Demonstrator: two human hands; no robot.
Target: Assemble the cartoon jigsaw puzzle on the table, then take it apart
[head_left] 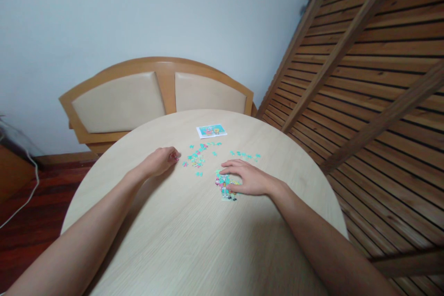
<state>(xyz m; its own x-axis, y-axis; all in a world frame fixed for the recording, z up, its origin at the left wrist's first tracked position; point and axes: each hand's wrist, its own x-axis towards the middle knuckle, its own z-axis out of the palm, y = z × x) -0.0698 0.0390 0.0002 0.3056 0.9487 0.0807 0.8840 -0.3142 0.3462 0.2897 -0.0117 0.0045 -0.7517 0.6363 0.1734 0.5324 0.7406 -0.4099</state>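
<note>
Plain pale wall (138,9), round light-wood table (194,240), curved wooden backrest (165,84) with two beige pads beyond its far edge, slatted wooden frame (374,78) leaning past its right edge, dark reddish floor (31,236), possibly a white cable (34,182) at left

assembled puzzle section (227,193) partly hidden under right hand (248,179), loose pieces (196,159) too small to read

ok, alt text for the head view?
Two hands work a jigsaw on a round table: the right hand lies flat on an assembled patch, the left hand pinches a loose piece beside scattered teal pieces. A picture card lies farther back, near a padded bench.
</note>
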